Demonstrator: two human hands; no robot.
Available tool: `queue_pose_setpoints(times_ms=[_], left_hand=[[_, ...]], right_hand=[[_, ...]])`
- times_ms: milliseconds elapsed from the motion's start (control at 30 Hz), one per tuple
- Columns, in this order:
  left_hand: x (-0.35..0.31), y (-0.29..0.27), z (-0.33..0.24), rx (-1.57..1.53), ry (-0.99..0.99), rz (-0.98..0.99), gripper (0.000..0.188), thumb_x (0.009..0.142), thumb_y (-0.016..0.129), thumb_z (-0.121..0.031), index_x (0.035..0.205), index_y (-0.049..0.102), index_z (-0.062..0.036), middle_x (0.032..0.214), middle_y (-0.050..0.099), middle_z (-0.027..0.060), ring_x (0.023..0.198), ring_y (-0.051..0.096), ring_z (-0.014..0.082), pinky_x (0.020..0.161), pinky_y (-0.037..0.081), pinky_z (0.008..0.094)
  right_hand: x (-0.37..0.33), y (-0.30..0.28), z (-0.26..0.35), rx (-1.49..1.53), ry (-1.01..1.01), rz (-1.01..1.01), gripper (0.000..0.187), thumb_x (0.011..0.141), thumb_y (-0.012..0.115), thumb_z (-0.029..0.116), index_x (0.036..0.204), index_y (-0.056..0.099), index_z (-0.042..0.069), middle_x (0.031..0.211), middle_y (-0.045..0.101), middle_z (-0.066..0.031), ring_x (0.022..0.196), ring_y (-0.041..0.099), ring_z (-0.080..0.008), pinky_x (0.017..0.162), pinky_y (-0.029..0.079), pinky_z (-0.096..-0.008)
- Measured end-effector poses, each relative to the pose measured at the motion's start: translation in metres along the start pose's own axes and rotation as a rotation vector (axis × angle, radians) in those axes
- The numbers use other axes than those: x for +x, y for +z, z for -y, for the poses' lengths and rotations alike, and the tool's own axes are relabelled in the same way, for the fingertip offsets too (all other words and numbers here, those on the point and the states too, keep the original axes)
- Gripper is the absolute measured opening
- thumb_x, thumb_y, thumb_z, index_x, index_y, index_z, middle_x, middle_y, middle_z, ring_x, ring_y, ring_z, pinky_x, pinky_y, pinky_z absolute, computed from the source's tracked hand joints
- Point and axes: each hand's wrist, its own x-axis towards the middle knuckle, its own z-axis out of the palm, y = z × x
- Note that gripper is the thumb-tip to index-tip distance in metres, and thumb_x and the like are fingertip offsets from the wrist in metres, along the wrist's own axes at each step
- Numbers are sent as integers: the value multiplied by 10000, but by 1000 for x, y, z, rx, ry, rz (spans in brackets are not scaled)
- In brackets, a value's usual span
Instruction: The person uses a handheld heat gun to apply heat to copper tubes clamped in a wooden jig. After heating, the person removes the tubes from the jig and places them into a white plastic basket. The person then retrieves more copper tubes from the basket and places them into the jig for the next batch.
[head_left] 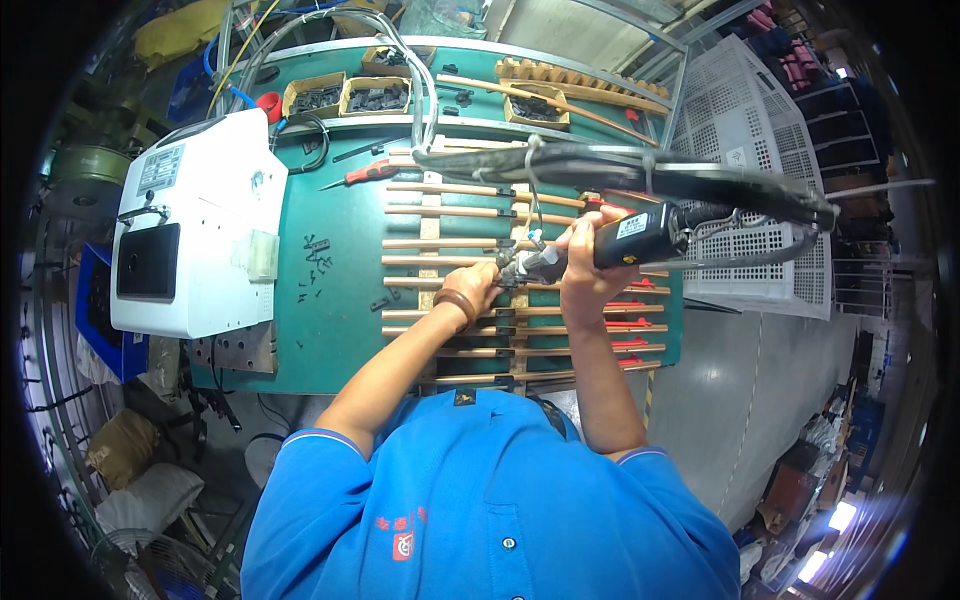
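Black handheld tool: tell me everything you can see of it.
The black handheld tool has a boxy, plastic-looking body with a white label and a small yellow mark, and a greyish, metallic-looking front end. A dark cable leads from its rear. It is held sideways above the coppery rods, front end toward the left. The right hand grips it by the boxy section; the left hand is near its front end, whether touching is unclear.

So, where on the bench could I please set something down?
Bare green bench lies between the metal plate and the coppery rods, below the cluster of black pieces. The left hand, right hand and black tool crowd the rods.
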Motion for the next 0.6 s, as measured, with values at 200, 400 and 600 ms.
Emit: queue_pose_setpoints(times_ms=[200,400,600], left_hand=[[1,-4,-4,41,-19,38,240,776,687,-247,900,555,-89,867,604,127,797,617,335,677,494,425],[1,0,0,36,-21,32,261,781,681,-279,903,564,-80,863,609,141,785,620,343,675,499,429],[1,-5,-4,26,-28,41,258,781,679,-286,887,576,-75,858,614,145,786,622,341,675,501,426]], right_hand=[[-2,-4,-2,36,-24,30,292,793,567,-138,1036,482,-1,926,547,-73,727,561,-97,603,538,-232],[-8,-11,-10,73,72,43,247,824,501,-116,1032,456,10,862,547,-70,656,550,-109,608,505,-256],[-9,-1,-3,-63,3,1,199,829,499,-102,992,460,4,814,554,-71,627,550,-107,589,498,-252]])
